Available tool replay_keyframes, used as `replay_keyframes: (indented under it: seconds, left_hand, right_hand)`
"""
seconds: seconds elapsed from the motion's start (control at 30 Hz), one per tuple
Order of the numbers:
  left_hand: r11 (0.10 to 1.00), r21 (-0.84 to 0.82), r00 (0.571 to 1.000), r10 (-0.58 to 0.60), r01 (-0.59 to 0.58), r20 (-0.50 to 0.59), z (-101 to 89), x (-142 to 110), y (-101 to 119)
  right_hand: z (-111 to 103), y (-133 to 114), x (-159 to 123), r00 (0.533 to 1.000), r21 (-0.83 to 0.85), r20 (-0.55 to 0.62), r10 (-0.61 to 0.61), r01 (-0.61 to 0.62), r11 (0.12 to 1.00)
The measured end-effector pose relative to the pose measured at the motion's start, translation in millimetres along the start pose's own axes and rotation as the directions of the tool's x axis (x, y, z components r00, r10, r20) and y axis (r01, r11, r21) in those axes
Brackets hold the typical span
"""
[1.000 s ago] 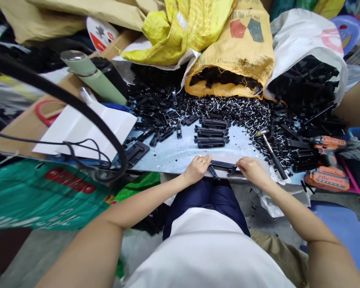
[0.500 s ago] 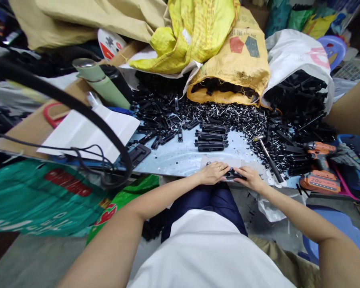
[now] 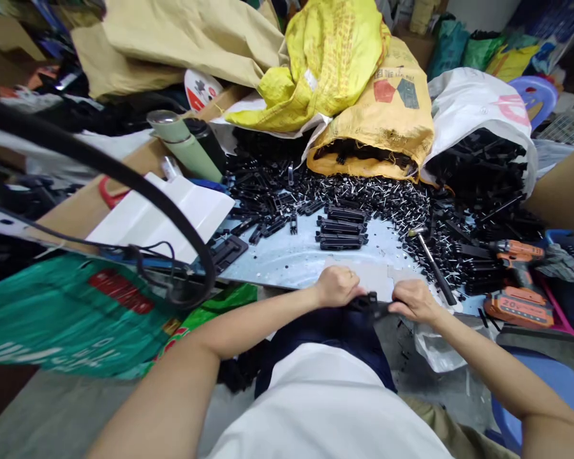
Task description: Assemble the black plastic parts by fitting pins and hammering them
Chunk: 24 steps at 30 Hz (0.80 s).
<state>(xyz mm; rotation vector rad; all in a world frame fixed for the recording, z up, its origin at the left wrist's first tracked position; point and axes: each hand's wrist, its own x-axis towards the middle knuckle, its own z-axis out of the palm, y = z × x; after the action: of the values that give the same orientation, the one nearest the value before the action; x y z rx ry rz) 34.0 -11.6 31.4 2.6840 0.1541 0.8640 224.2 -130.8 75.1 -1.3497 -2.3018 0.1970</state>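
Between my two hands, just off the table's front edge, is a black plastic part (image 3: 363,302), partly smeared by motion. My left hand (image 3: 337,285) is closed on its left end. The fingers of my right hand (image 3: 414,299) are curled and pinch its right end. Behind my hands lies a flat grey pad (image 3: 375,280) at the table edge. Farther back, several long black plastic parts (image 3: 342,227) are stacked in a row on the light blue table (image 3: 287,271).
A hammer (image 3: 433,264) and an orange cordless drill (image 3: 519,280) lie on the right. Black parts and metal pins (image 3: 382,194) are heaped at the back before an orange sack (image 3: 402,95). A black curved bar (image 3: 138,178) crosses the left side, near a green flask (image 3: 186,143).
The black part has come off the pad toward my body, held in both hands. My hands have closed into tighter grips, and the right has moved slightly outward. The view has shifted a little.
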Motion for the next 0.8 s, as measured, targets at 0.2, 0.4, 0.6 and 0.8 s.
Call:
replay_keyframes:
  seconds: [0.2, 0.4, 0.6, 0.8]
  left_hand:
    - [0.807, -0.578, 0.937, -0.104, -0.117, -0.335, -27.2, -4, 70]
    - [0.932, -0.341, 0.873, -0.062, -0.123, -0.484, 1.6, -13, 54]
    - [0.959, 0.28, 0.993, -0.019, 0.052, -0.118, 27.5, -25, -20]
    - [0.887, 0.409, 0.955, -0.278, 0.214, 0.102, 21.2, -4, -60]
  right_hand:
    - [25, -72, 27, 0.911, 0.722, -0.388, 0.138, 0.208, 0.66]
    - [108, -51, 56, 0.486, 0.678, -0.659, 0.574, 0.054, 0.733]
    - [72, 66, 111, 0.716, 0.313, -0.525, 0.46, -0.34, 0.887]
    - [35, 174, 221, 0.844, -0.139, -0.241, 0.479, -0.519, 0.844]
